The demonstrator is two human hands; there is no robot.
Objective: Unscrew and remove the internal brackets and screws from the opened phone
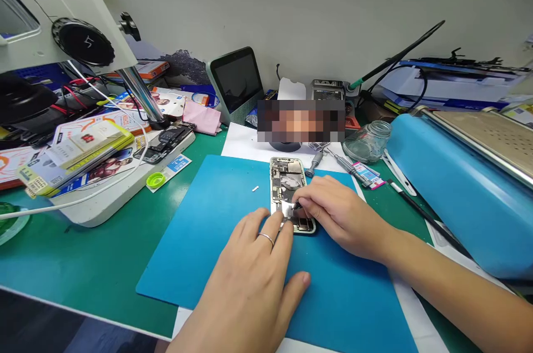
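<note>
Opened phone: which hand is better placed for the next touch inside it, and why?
Likely the right hand: it pinches a small dark item over the opened phone, while the left hand lies spread at its near end.

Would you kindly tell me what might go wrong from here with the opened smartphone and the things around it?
The opened smartphone lies with its inside exposed and the right hand close in, so a slip might scratch or snag something. The small white piece lies on the blue mat, where an accidental brush could lose it.
</note>
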